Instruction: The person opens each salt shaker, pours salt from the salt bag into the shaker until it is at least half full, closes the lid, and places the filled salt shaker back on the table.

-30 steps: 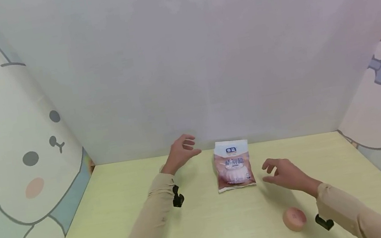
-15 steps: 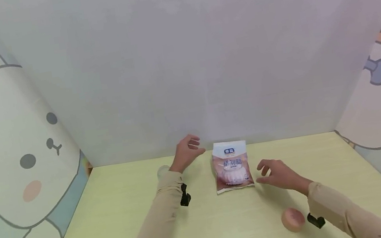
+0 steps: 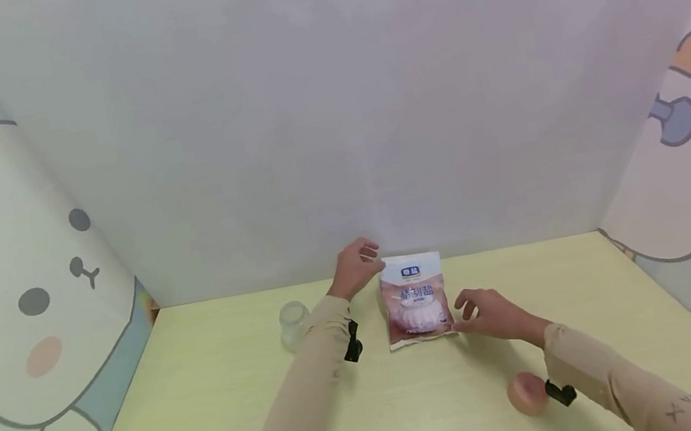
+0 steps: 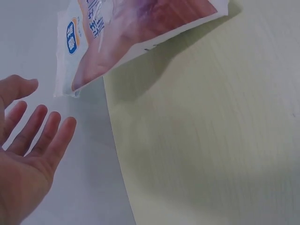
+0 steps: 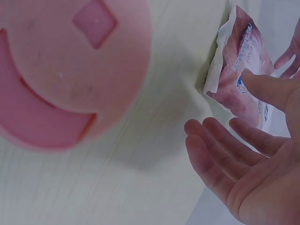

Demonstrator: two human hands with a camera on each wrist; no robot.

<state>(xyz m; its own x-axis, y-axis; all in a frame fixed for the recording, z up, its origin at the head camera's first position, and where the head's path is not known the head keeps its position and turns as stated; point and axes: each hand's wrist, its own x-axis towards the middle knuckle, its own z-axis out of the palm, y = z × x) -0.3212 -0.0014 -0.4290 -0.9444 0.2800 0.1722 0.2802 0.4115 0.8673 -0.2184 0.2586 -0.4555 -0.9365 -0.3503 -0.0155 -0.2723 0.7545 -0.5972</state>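
A salt bag [image 3: 415, 302], white at the top and pinkish-brown below, stands or lies near the back wall between my hands. Close to its upper left corner is my left hand [image 3: 354, 267], fingers loosely bent. The left wrist view shows a gap between those fingers and the bag [image 4: 136, 33]. My right hand [image 3: 493, 313] is at the bag's lower right corner. In the right wrist view its thumb overlaps the bag [image 5: 234, 70], its fingers are relaxed and spread, and contact cannot be told. Neither hand grips anything.
A clear glass jar [image 3: 292, 318] stands left of the bag, partly behind my left sleeve. A round pink object [image 3: 527, 394] with sunken shapes on its face sits below my right wrist. The pale yellow table [image 3: 405, 417] meets a grey wall [image 3: 333, 134] behind.
Both hands have moved closer to the salt bag, the left going right and the right going left. The glass jar has come into sight beside the left sleeve. The view has shifted slightly.
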